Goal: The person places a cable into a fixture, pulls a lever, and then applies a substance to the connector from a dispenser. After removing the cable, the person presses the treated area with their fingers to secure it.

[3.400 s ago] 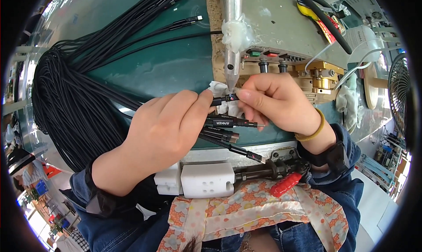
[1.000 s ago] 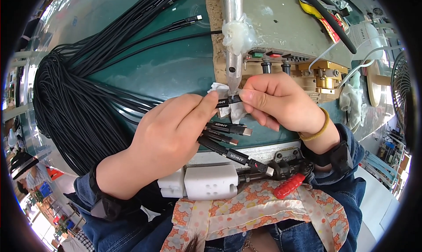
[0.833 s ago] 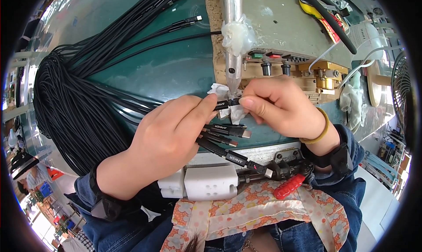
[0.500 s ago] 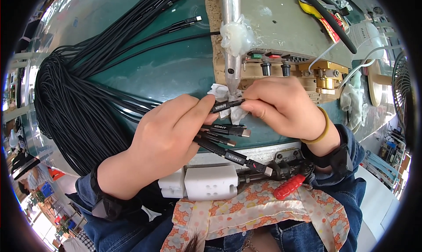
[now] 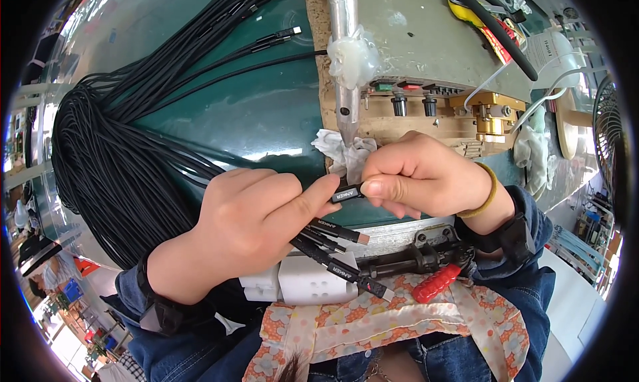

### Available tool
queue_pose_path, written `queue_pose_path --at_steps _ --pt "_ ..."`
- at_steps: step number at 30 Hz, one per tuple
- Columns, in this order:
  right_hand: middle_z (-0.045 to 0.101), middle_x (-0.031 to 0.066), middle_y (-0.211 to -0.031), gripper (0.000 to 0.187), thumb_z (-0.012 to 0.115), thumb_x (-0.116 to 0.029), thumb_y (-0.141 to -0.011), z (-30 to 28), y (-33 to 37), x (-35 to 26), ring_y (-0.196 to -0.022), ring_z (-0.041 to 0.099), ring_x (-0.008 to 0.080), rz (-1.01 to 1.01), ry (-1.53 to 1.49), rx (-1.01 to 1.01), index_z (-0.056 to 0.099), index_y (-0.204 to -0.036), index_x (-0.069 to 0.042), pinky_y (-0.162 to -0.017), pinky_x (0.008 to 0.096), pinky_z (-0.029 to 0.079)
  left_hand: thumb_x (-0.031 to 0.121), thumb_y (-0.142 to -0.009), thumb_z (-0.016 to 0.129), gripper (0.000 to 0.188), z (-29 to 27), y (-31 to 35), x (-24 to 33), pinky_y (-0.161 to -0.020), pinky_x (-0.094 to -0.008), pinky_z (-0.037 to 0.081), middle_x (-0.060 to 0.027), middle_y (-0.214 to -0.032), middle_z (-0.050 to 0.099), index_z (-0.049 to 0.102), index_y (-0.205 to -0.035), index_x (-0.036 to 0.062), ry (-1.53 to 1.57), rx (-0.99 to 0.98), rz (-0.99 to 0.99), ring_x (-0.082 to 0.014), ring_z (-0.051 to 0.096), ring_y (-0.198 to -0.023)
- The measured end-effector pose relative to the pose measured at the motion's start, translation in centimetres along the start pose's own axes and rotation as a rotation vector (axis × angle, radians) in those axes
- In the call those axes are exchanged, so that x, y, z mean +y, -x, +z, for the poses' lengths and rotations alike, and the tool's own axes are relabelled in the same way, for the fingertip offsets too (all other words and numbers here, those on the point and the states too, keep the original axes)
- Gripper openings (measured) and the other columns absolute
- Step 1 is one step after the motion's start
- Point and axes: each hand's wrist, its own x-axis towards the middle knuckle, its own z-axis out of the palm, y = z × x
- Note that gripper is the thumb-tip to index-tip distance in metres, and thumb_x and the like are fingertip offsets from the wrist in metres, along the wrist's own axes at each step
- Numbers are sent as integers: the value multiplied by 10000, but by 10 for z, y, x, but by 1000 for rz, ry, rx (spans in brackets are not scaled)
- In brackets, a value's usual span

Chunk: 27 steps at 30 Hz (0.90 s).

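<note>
Since earlier: both hands are sitting a little lower beneath the metal nozzle [image 5: 345, 112], and the pinched plug is now lying level rather than tilted up towards the tip.
Right grip: the right hand [image 5: 426, 179] is pinching one black cable plug [image 5: 349, 194] narrowly between thumb and forefinger, just below the nozzle.
Left grip: the left hand [image 5: 256, 225] is closing round a fan of cable ends [image 5: 333, 249], its forefinger stretching out to touch the same pinched plug from the other side.
Plug position: the plug is hovering just under the nozzle tip, in front of the crumpled white wad [image 5: 346, 152] that is sitting at the foot of the nozzle; whether it is touching the tip cannot be told.
Waiting ends: several plugs are sticking out of the left fist, below and to the left of the nozzle, one of them showing a pale copper tip.
Cable stock: the big bundle of black cables [image 5: 106, 175] is lying well to the left of the nozzle over the green bench top [image 5: 246, 109].
Nearby: a white block [image 5: 313, 282] and a black clamp with a red handle [image 5: 426, 269] are lying below the nozzle, at the person's lap.
Progress: judging by this, one plug is being handled at the nozzle while a handful are waiting, and the thick bundle suggests that most of the work is left.
</note>
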Motion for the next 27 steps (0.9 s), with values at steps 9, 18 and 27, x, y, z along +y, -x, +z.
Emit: queue_pose_path --at_steps 9,18,27 --pt "527 20 -551 320 598 -225 -883 -1 7 -8 -431 426 73 -22 241 -22 544 -645 -18 -412 261 334 107 -701 702 271 14 -7 -8 -421 -267 388 -42 -660 467 637 -942 3 21 72 55 -166 470 -489" --pt "564 3 -608 221 556 -186 -906 3 -6 3 -465 491 61 152 -51 217 554 -757 -22 -433 217 378 42 -720 707 237 7 -2 3 -517 -315 443 -113 -733 559 611 -931 -3 115 5 -258 -249 553 -596" --pt "567 5 -627 210 540 -182 -917 0 -6 0 -476 488 62 133 -176 239 564 -798 -11 -451 203 379 12 -723 697 227 8 -5 3 -515 -321 444 -114 -730 565 607 -930 -13 33 92 -232 -255 553 -587"
